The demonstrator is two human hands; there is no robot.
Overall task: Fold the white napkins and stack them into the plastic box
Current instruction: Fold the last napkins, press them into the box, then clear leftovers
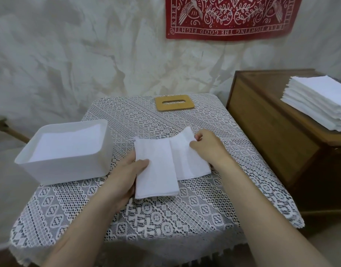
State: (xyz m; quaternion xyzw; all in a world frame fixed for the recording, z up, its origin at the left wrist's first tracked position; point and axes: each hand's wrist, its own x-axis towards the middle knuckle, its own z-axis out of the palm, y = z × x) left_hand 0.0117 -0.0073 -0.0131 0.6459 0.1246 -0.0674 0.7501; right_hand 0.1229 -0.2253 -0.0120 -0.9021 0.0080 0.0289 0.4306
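napkin (165, 162) sits half folded: left hand (125, 176) grips its fold, right hand (206, 145) pinches a corner. an uneven pull may skew the edges.

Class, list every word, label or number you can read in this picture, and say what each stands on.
"KEEP FIGHTING THE GOOD FIGHT": upside down on the bottom border of the red patterned cloth on the wall.
"KEEP": on its left border; the rest is cut off.
Right border: too blurred to read.
White plastic box, white napkin, tan wooden slotted lid: no writing.
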